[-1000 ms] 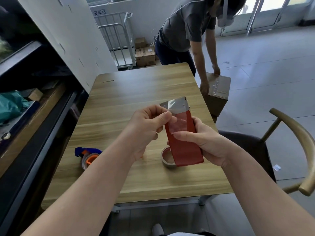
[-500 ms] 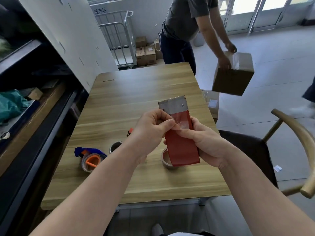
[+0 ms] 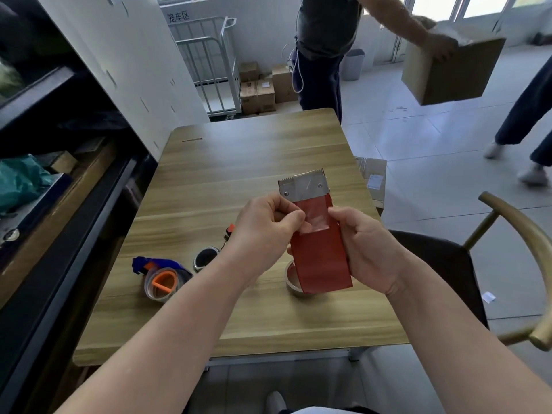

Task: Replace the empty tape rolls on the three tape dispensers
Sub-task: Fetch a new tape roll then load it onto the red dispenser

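Left grip [image 3: 265, 225] pinches the loose clear tape end [image 3: 316, 221] between thumb and forefinger, against the red face of the tape dispenser [image 3: 319, 264]. Right grip [image 3: 367, 249] is curled round the dispenser's right edge and holds it upright above the counter [image 3: 239, 162].

Judged: dispenser light and stiff. Tape thin, sticky, apt to fold. Hold by the sides, away from the serrated blade [image 3: 303, 185] on top.

Tape roll [image 3: 291, 279] lies just beneath. Blue dispenser [image 3: 161, 273] and dark roll [image 3: 206, 258] sit to the left. Room to move lies toward the counter's far end; the near edge is close.
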`<state>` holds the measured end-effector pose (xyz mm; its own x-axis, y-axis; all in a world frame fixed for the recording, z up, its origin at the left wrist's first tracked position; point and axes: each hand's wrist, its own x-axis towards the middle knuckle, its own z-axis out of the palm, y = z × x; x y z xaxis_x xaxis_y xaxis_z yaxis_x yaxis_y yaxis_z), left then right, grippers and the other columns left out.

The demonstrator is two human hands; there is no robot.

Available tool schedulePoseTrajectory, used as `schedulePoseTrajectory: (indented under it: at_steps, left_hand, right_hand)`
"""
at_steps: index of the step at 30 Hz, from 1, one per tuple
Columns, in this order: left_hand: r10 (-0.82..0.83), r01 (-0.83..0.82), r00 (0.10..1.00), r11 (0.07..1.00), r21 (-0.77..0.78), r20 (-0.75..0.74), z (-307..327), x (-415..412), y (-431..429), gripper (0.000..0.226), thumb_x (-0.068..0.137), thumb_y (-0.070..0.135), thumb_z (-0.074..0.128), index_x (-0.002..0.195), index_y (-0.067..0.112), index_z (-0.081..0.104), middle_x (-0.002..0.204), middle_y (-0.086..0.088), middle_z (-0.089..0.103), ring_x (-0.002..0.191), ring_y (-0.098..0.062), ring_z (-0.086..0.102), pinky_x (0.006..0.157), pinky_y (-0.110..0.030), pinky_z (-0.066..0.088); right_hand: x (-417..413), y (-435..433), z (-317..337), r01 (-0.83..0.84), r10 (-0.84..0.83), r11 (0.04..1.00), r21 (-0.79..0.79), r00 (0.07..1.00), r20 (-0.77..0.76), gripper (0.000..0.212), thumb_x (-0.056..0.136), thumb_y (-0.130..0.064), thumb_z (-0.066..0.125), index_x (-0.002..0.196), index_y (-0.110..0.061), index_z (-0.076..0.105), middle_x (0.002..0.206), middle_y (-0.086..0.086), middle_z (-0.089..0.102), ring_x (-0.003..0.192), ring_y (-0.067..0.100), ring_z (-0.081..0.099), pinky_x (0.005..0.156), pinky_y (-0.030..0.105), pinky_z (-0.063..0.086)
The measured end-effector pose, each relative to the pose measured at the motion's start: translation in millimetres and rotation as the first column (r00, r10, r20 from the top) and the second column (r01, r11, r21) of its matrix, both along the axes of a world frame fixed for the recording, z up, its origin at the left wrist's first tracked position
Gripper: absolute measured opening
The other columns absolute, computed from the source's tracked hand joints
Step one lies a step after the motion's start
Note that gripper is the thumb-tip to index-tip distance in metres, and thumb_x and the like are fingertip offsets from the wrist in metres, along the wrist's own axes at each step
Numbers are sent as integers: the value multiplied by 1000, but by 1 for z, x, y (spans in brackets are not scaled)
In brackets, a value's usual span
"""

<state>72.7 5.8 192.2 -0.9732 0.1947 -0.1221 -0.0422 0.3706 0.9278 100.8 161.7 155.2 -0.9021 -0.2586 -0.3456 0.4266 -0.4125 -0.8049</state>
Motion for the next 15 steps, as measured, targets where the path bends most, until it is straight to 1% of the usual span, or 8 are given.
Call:
schedulePoseTrajectory:
  at_steps: [1,2,4,6,8,10,13,15]
  left_hand:
    - [7,-7,1000,1000,9,0,-1,1,0,15,91,8,63,77,14,61,75,-5,76,39,2,49,42,-12,39]
    - [15,-15,1000,1000,22,3,-1,1,0,15,90,7,63,77,14,61,73,-4,75,40,1,50,42,-13,40]
    - [29,-29,1000,999,35,3,-2,2,0,14,89,7,63,77,13,62,65,1,73,39,-1,51,43,-14,41]
    - [47,-47,999,999,26,-9,-3,2,0,12,89,9,64,78,13,62,63,4,72,40,-3,52,45,-16,42]
    - [66,-66,997,998,15,-28,-6,3,-1,9,88,15,67,82,17,61,70,0,74,43,-6,55,50,-21,45]
    - [68,-68,997,998,-7,-44,-8,5,-1,9,87,19,69,85,20,59,75,-2,75,44,-7,58,55,-25,47]
    - [80,-80,996,997,-19,-27,-7,6,-3,11,87,22,70,86,20,59,71,2,75,45,-9,60,57,-26,49]
    - [98,-103,994,989,-106,-55,-5,5,-9,9,87,25,68,85,23,60,70,6,75,53,-11,64,62,-32,54]
  right_hand:
    - [0,-1,0,-12,12,1000,3,1000,-10,50,98,-39,41,129,-5,60,118,25,66,105,40,65,99,56,46]
    - [1,-1,-1,-16,17,1000,25,1000,-27,52,96,-42,46,131,-5,59,116,23,67,104,39,65,99,56,46]
    - [2,0,-2,1,5,995,98,998,-59,58,86,-36,61,134,-5,51,117,20,69,106,36,67,99,54,49]
    - [5,-1,-2,21,-13,993,119,998,-65,63,79,-27,69,135,-9,47,119,18,69,104,33,69,96,50,53]
    - [6,-1,-1,37,-33,995,91,998,-54,58,80,-21,68,133,-11,47,118,16,70,97,28,71,86,43,57]
    - [6,-3,-1,54,-51,994,91,998,-40,48,88,-17,64,133,-12,47,119,16,70,95,26,71,80,40,60]
    - [5,-4,-2,82,-80,992,92,997,-24,46,91,-17,61,134,-12,47,117,16,70,95,27,72,78,42,61]
    - [5,-1,-2,117,-116,992,55,993,-8,42,94,-15,58,134,-9,46,114,21,71,96,32,72,77,46,61]
